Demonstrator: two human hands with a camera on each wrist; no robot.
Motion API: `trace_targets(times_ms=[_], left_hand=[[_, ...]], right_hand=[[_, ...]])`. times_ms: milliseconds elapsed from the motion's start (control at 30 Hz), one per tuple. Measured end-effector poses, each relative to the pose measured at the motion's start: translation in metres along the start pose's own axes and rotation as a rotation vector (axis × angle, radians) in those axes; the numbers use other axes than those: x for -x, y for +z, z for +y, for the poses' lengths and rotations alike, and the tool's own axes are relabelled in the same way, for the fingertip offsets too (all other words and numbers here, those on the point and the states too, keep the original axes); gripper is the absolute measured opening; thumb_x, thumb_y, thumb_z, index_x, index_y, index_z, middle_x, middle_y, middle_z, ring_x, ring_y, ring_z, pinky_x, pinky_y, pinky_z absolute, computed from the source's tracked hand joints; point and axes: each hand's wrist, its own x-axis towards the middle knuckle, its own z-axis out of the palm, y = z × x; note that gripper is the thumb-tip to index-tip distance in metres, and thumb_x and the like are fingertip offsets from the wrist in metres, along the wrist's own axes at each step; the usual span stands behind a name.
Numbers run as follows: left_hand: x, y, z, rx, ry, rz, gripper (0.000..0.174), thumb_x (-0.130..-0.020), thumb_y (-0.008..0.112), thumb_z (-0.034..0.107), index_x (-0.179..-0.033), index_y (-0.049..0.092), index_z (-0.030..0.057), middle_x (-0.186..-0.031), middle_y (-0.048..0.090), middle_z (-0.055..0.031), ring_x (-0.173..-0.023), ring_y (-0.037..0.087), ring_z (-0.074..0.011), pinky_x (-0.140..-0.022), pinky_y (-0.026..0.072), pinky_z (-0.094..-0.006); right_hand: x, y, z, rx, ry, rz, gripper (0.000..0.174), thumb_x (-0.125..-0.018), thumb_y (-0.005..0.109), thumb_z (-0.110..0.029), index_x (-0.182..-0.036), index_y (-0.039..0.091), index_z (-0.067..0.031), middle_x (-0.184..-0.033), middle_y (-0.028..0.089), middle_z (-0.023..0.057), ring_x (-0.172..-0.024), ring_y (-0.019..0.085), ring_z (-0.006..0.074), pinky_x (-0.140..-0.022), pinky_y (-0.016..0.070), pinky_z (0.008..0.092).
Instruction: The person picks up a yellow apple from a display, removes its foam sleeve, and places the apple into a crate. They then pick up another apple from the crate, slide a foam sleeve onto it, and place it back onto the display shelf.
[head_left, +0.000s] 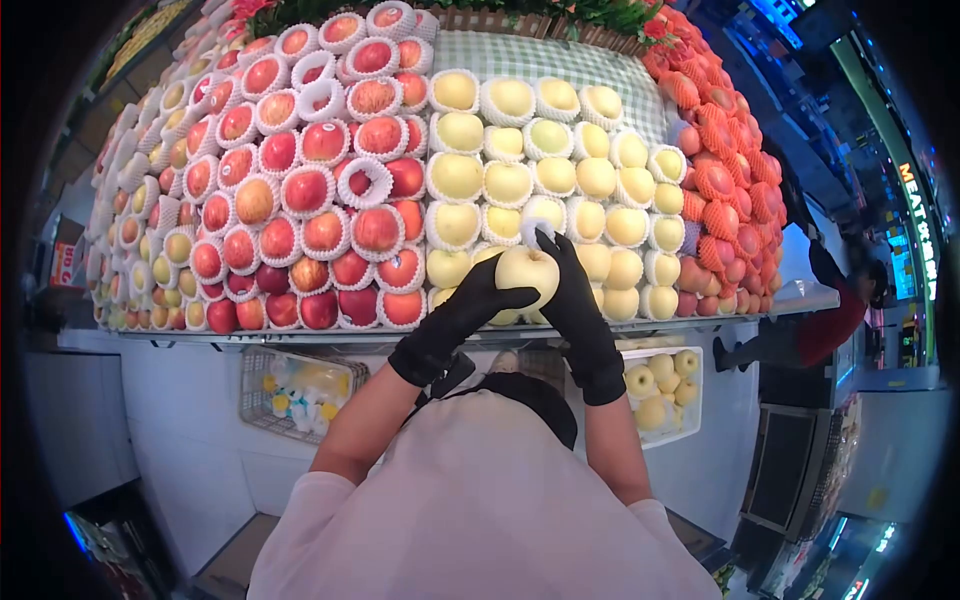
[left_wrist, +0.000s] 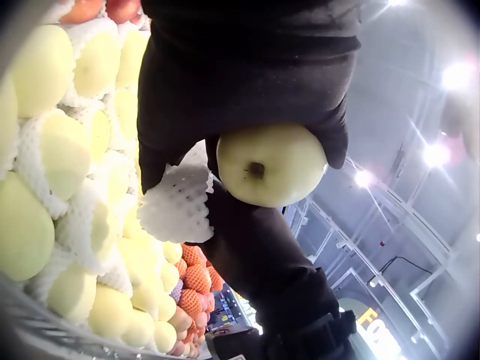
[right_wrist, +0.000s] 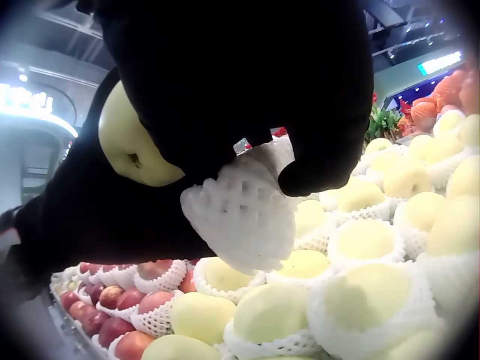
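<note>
Both hands wear black gloves and meet over the front of the fruit display. My left hand (head_left: 478, 292) grips a pale yellow apple (head_left: 527, 279), thumb across its near side and stem end facing out. Close beside it, my right hand (head_left: 573, 290) pinches a white foam net sleeve (right_wrist: 241, 214) between its fingers, and the sleeve hangs off the fruit. In the left wrist view the sleeve (left_wrist: 178, 201) shows just beside the apple (left_wrist: 271, 165). Below the hands are rows of yellow apples (head_left: 508, 183), many in foam nets.
Red apples (head_left: 325, 142) in white nets fill the left of the display, orange-netted fruit (head_left: 715, 180) the right. Beneath the display edge stand a crate of yellow apples (head_left: 690, 425) and a basket (head_left: 262, 385) with packaging. Another person (head_left: 835, 325) is at the right.
</note>
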Motion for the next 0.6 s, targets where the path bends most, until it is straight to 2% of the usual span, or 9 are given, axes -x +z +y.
trace_targets(times_ms=[33,133,233,267,367,467,600], left_hand=[[-0.001,-0.005,-0.001,-0.008,-0.003,-0.011,0.058,-0.081,0.078,0.021,-0.128,0.053,-0.0008,-0.116,0.063,-0.0091,-0.105,0.062,-0.0159,-0.091,0.0512,-0.0319],[0.0,-0.016,-0.005,-0.011,0.011,-0.016,0.054,-0.084,0.074,0.018,-0.129,0.053,-0.0008,-0.119,0.062,-0.0089,-0.107,0.061,-0.0159,-0.093,0.05,-0.0316],[0.003,-0.023,0.0,0.025,-0.02,0.021,0.051,-0.086,0.072,0.016,-0.13,0.053,-0.0007,-0.12,0.062,-0.0082,-0.108,0.06,-0.0158,-0.094,0.0489,-0.031],[0.003,-0.027,-0.002,0.06,-0.05,0.04,0.049,-0.087,0.071,0.016,-0.13,0.053,-0.0004,-0.12,0.062,-0.0075,-0.108,0.06,-0.0156,-0.095,0.0484,-0.0304],[0.001,-0.03,-0.002,0.055,-0.001,0.083,0.05,-0.084,0.075,0.018,-0.126,0.054,0.0002,-0.118,0.063,-0.0071,-0.107,0.06,-0.0147,-0.093,0.0493,-0.0305],[0.0,-0.021,0.002,-0.18,0.088,0.184,0.049,-0.081,0.079,0.019,-0.121,0.057,0.0009,-0.113,0.065,-0.0066,-0.102,0.062,-0.014,-0.088,0.0515,-0.0301],[-0.001,-0.021,-0.003,-0.273,0.158,0.264,0.045,-0.082,0.078,0.017,-0.119,0.059,0.0005,-0.108,0.066,-0.006,-0.097,0.064,-0.0144,-0.083,0.0532,-0.0296]], right_hand=[[-0.002,0.0,-0.001,-0.062,0.054,-0.046,0.063,-0.084,0.065,-0.002,-0.143,0.042,-0.0034,-0.146,0.039,0.0205,-0.134,0.041,0.0347,-0.11,0.0365,0.0406],[-0.004,0.003,0.006,-0.065,-0.074,-0.027,0.06,-0.085,0.063,0.001,-0.141,0.045,-0.0058,-0.142,0.045,0.0185,-0.133,0.044,0.0326,-0.106,0.0399,0.0397],[-0.007,-0.001,0.005,-0.039,0.044,0.014,0.058,-0.084,0.062,0.003,-0.139,0.048,-0.0093,-0.137,0.05,0.0169,-0.131,0.047,0.0311,-0.104,0.0427,0.0392],[-0.008,-0.004,0.003,0.044,0.03,0.043,0.058,-0.083,0.062,0.005,-0.137,0.051,-0.0113,-0.136,0.051,0.0158,-0.13,0.048,0.031,-0.103,0.0437,0.0388],[-0.011,-0.009,-0.011,0.041,0.05,0.047,0.059,-0.082,0.063,0.005,-0.137,0.051,-0.0104,-0.135,0.051,0.0178,-0.131,0.046,0.0334,-0.104,0.0428,0.0393],[-0.006,0.003,-0.021,0.031,0.006,0.066,0.059,-0.081,0.062,0.005,-0.137,0.05,-0.0097,-0.136,0.05,0.0195,-0.131,0.045,0.0354,-0.105,0.0418,0.0394],[-0.006,0.009,-0.041,-0.033,-0.027,0.077,0.063,-0.081,0.06,0.007,-0.14,0.046,-0.0094,-0.139,0.047,0.0197,-0.133,0.043,0.0364,-0.107,0.0395,0.0409]])
